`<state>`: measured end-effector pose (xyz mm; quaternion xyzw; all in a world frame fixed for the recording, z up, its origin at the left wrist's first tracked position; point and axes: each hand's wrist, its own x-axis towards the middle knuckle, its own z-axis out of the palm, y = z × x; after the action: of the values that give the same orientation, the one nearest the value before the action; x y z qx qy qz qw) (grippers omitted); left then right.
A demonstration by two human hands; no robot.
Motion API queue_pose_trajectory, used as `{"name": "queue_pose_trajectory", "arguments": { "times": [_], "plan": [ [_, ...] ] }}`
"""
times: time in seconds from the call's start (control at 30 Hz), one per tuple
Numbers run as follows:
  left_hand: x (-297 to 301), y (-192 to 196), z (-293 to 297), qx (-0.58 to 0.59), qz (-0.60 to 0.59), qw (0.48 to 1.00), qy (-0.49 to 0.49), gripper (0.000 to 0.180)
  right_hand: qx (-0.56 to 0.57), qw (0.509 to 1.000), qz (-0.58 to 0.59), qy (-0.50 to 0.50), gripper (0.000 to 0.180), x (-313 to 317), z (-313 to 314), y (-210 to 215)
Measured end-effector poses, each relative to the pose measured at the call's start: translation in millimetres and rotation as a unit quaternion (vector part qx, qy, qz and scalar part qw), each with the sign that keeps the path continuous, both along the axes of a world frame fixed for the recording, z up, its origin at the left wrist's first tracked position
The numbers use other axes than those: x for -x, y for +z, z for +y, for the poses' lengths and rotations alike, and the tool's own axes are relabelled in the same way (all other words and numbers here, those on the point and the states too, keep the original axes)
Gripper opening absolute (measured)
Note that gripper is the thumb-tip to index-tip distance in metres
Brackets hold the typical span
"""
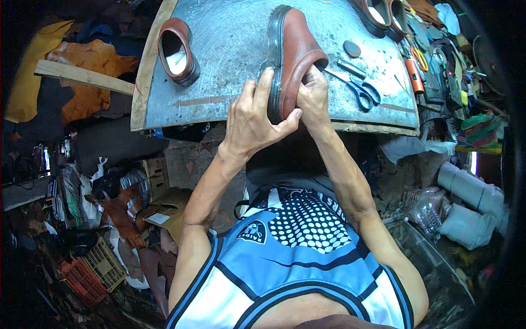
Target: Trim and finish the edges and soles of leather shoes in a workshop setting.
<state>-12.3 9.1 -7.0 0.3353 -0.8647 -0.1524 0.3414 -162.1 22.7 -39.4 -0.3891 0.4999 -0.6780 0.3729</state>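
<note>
A brown leather clog [298, 46] with a black sole and pale stitching is held on its side above the worktable's near edge, toe pointing away. My right hand [313, 101] grips it at the opening, with some fingers hidden inside. Against the sole lie the fingers of my left hand [249, 118], while its thumb reaches across by the heel, so the heel end sits within its grasp. Scissors [362, 94] with dark blue handles rest to the right of the clog, beside a small dark bar [351, 69] and a round dark disc [352, 49].
Another brown clog [189, 71] stands on the metal-topped table [219, 66] at the left. More brown shoes [378, 24] are at its far right. An orange-handled tool [415, 75] lies among scraps along the right edge. A wooden plank [82, 75] juts out left, near leather pieces.
</note>
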Motion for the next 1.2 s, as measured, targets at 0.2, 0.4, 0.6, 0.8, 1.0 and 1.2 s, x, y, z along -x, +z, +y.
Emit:
{"name": "queue_pose_trajectory", "arguments": {
  "times": [0.2,0.4,0.6,0.8,1.0,1.2],
  "plan": [
    [-3,-2,0,0.005,0.008,1.000,-0.005,0.083,0.001,1.000,0.029,-0.005,0.017,-1,1,-8],
    [-6,-12,-3,0.015,0.038,0.999,0.007,0.080,-0.046,0.931,0.362,-0.011,0.025,14,-3,2],
    [-40,-15,-29,-0.205,0.199,0.954,0.097,0.075,-0.159,0.802,0.575,-0.023,0.015,37,39,51],
    [-48,-24,-43,-0.361,0.330,0.872,0.024,0.061,-0.199,0.777,0.588,-0.105,0.020,52,55,59],
    [-57,-30,-46,-0.373,0.344,0.861,0.031,0.051,0.087,0.814,0.556,-0.142,0.018,20,15,69],
    [-46,-6,-34,-0.385,0.319,0.866,-0.006,0.053,0.066,0.768,0.636,0.015,0.021,-29,-51,60]
  ]
}}
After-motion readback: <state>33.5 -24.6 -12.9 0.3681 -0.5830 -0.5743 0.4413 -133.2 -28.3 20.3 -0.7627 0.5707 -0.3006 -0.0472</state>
